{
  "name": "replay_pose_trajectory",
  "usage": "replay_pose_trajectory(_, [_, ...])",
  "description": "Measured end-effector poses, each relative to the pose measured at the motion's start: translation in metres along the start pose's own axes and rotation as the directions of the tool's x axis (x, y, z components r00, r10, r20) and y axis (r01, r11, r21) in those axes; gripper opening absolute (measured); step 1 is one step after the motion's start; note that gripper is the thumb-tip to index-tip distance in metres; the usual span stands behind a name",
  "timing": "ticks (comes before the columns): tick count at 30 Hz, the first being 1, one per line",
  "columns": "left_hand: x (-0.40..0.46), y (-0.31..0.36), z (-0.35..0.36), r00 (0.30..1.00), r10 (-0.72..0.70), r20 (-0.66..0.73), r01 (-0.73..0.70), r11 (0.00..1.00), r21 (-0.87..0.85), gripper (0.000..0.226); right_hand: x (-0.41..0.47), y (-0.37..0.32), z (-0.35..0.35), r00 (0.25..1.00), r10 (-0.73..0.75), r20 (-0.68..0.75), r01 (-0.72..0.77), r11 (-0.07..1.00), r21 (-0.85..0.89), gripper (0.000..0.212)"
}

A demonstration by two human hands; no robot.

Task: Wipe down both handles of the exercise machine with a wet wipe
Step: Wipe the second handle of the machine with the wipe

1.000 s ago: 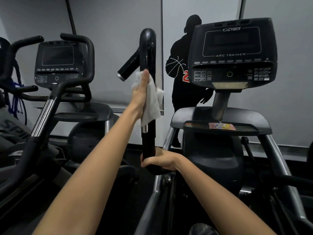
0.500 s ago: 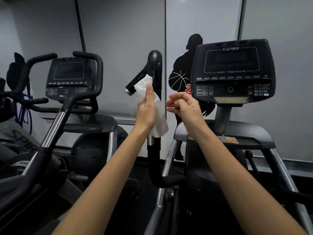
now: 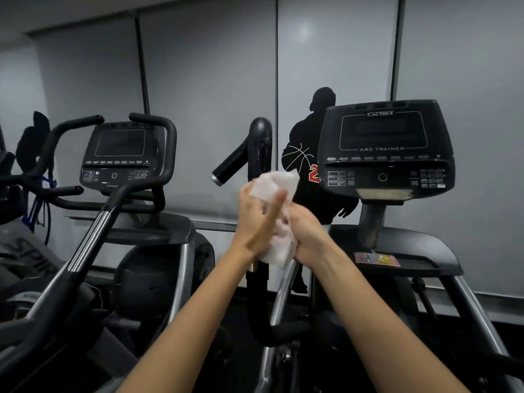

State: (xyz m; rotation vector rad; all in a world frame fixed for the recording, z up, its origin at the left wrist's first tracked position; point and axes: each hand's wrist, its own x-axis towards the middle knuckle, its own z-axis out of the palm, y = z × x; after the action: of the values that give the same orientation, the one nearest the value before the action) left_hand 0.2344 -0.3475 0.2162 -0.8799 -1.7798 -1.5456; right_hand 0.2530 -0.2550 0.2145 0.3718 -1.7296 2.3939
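Note:
The white wet wipe (image 3: 276, 184) is bunched between both of my hands in front of the machine's black upright left handle (image 3: 261, 143). My left hand (image 3: 256, 219) lies against the wipe with its fingers fairly straight. My right hand (image 3: 307, 232) grips the lower part of the wipe, fingers curled round it. The wipe and hands hide the middle of the handle; its rounded top and its short side grip (image 3: 229, 165) show above them. The machine's right handle is out of view.
The Cybex Arc Trainer console (image 3: 382, 154) stands at the right on its post above a black tray (image 3: 411, 251). A second machine with console (image 3: 122, 154) and curved black handlebars (image 3: 158, 148) is at the left. Grey wall panels are behind.
My right hand let go of the handle's lower bend, rose and took hold of the wipe. My left hand with the wipe came off the handle. The camera tilted upward.

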Motion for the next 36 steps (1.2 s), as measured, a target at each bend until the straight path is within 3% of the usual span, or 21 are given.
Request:
replay_pose_trajectory(2, [0.006, -0.013, -0.003, 0.964, -0.108, -0.244, 0.085, 0.991, -0.104, 0.049, 0.005, -0.015, -0.002, 0.977, -0.039, -0.21, 0.038, 0.999, -0.009, 0.02])
replay_pose_trajectory(3, [0.006, -0.016, -0.004, 0.943, -0.169, -0.288, 0.14, 0.983, -0.118, 0.044, 0.006, -0.025, -0.004, 0.938, -0.107, -0.331, 0.093, 0.994, -0.057, 0.024])
replay_pose_trajectory(4, [0.006, -0.02, -0.005, 0.938, -0.232, -0.256, 0.206, 0.971, -0.125, 0.044, 0.004, -0.035, -0.004, 0.889, -0.196, -0.415, 0.156, 0.979, -0.128, 0.029])
replay_pose_trajectory(6, [0.003, -0.033, -0.004, 0.927, -0.365, -0.083, 0.354, 0.927, -0.121, 0.057, 0.0, -0.049, -0.003, 0.821, -0.357, -0.445, 0.259, 0.928, -0.268, 0.04])
replay_pose_trajectory(8, [0.0, -0.043, 0.0, 0.921, -0.389, 0.016, 0.388, 0.917, -0.091, 0.058, 0.001, -0.05, 0.002, 0.793, -0.457, -0.403, 0.288, 0.864, -0.414, 0.048])
replay_pose_trajectory(11, [0.001, -0.055, 0.005, 0.935, -0.348, -0.07, 0.349, 0.937, 0.008, 0.037, 0.013, -0.033, 0.02, 0.766, -0.572, -0.293, 0.32, 0.735, -0.597, 0.053])
replay_pose_trajectory(15, [0.005, -0.059, 0.005, 0.941, -0.331, -0.067, 0.332, 0.943, 0.006, 0.03, 0.039, -0.008, 0.049, 0.744, -0.66, -0.105, 0.368, 0.535, -0.76, 0.039])
replay_pose_trajectory(17, [0.006, -0.062, 0.004, 0.952, -0.302, -0.055, 0.304, 0.952, 0.024, 0.035, 0.058, -0.004, 0.055, 0.758, -0.647, -0.087, 0.351, 0.516, -0.781, 0.037])
replay_pose_trajectory(20, [0.006, -0.065, 0.006, 0.955, -0.294, -0.044, 0.292, 0.955, -0.043, 0.026, 0.079, -0.014, 0.058, 0.782, -0.619, -0.073, 0.318, 0.498, -0.807, 0.042])
replay_pose_trajectory(24, [0.005, -0.069, 0.007, 0.953, -0.301, -0.029, 0.299, 0.953, -0.056, 0.033, 0.085, -0.022, 0.057, 0.761, -0.646, -0.063, 0.352, 0.492, -0.796, 0.044])
replay_pose_trajectory(27, [0.006, -0.069, 0.008, 0.945, -0.324, -0.042, 0.322, 0.945, -0.064, 0.025, 0.067, -0.001, 0.045, 0.688, -0.722, 0.072, 0.475, 0.373, -0.797, 0.043])
replay_pose_trajectory(30, [0.006, -0.069, 0.008, 0.945, -0.322, -0.06, 0.32, 0.946, -0.044, 0.016, 0.045, 0.022, 0.03, 0.654, -0.739, 0.164, 0.473, 0.23, -0.85, 0.055])
replay_pose_trajectory(33, [0.006, -0.069, 0.007, 0.953, -0.297, -0.067, 0.295, 0.955, -0.027, 0.016, 0.045, 0.018, 0.026, 0.674, -0.704, 0.227, 0.472, 0.173, -0.864, 0.058])
replay_pose_trajectory(36, [0.006, -0.067, 0.005, 0.942, -0.333, -0.036, 0.332, 0.943, -0.039, 0.035, 0.067, -0.002, 0.033, 0.685, -0.676, 0.272, 0.493, 0.156, -0.856, 0.054])
